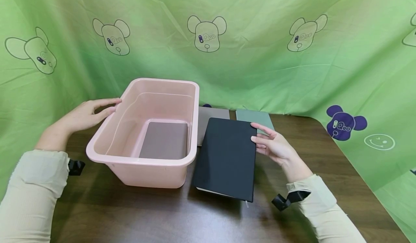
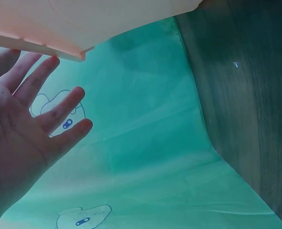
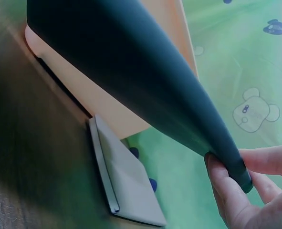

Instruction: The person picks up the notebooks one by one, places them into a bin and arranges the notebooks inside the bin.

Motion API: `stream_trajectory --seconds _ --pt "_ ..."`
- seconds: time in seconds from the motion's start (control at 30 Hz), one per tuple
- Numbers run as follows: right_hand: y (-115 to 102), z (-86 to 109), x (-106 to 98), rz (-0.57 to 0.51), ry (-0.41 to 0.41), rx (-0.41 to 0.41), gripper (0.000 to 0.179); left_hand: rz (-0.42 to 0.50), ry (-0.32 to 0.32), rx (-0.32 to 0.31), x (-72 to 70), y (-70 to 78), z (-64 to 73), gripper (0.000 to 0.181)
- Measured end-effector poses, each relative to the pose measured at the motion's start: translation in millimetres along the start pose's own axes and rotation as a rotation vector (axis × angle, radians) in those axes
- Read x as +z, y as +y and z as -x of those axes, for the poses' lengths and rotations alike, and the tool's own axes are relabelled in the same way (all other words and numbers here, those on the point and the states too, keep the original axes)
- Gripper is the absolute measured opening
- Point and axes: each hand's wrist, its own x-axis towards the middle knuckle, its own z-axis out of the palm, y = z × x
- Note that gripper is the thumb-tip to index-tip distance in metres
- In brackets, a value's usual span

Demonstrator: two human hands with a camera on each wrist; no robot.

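- My left grip (image 1: 86,115) held nothing: the fingers were outstretched, their tips touching the left rim of the pink bin.
- The pink bin (image 1: 139,161) stood upright on the table (image 1: 130,210), left of the middle.
- A brown-grey book (image 1: 165,140) lay flat on its floor, so one book was already inside.
- Just right of the bin, at the far side, a pale grey book (image 1: 214,113) rested on the table, partly hidden.
- The black notebook (image 1: 227,156) was off the table, tilted, right of the bin and outside it.
- Farther right, a green book (image 1: 255,117) lay at the far side, also outside the bin.
- My right grip (image 1: 273,143) pinched the black notebook near its far right corner. I judged the work partway: one book in, three out.
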Motion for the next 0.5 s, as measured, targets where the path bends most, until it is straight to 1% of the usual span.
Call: stream_trajectory --seconds 0.27,0.5 --pt "-6.3 2.6 -2.6 -0.038 0.009 -0.013 0.042 -0.008 0.007 0.004 -0.1 1.1 0.6 0.048" --pt "-8.8 4.0 -5.2 -0.084 -0.013 -0.053 0.043 -0.012 0.006 0.01 -0.3 1.9 -0.1 0.048"
